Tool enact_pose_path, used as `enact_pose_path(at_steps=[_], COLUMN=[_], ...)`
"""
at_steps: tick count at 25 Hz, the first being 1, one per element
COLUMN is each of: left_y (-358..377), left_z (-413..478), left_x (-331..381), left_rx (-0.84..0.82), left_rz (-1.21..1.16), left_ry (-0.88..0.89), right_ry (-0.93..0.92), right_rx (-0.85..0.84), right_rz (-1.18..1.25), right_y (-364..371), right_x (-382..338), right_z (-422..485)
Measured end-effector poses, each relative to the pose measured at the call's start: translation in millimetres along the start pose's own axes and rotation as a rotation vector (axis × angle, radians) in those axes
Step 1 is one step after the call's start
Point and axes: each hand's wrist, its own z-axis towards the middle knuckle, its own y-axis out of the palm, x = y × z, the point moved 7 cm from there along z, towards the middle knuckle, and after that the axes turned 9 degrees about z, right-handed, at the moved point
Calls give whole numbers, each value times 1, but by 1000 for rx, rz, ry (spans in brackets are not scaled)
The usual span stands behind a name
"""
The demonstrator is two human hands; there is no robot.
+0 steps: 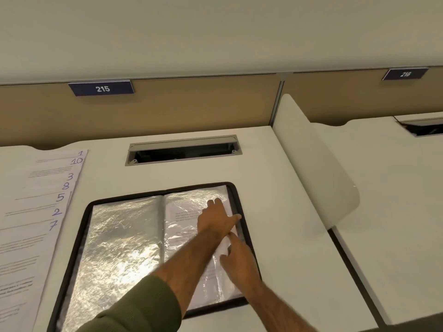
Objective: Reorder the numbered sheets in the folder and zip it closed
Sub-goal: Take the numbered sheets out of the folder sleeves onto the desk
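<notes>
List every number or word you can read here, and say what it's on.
"215": left blue plate on the partition.
"216": right blue plate, next desk.
"1", "10", "3", "8", "5", "2", "7": handwritten, one per corner of the fanned sheets, far to near.
Printed text on those sheets and on the right page of the folder: too blurred to read.

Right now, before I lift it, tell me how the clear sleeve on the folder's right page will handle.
The sleeve probably flops: its glare is crinkled like thin film. Its gloss suggests slippery. It seems bound at the folder spine, so it likely hinges over rather than lifting free.
</notes>
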Motion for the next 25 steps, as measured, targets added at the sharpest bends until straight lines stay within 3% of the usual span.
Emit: enact_pose_path(at_steps=[5, 10, 15, 22, 25], left_y=[-22, -51, -68, -83, -89], left_z=[1, -5, -25, -58, -59], left_x=[-8, -74, -183, -302, -336], left_rx=[83, 96, 76, 31, 90], left_rz=[81, -27, -217, -157, -142], left_ry=[-51, -125, -241, -421, -502], right_ry=[-110, -183, -350, -272, -226], right_rx=[68, 39, 88, -47, -36], right_rz=[-108, -83, -503, -759, -790], right_y=[16, 19, 38, 70, 76], right_x=[-19, -29, -29, -16, -14], right_z=[-22, -27, -7, 13, 18])
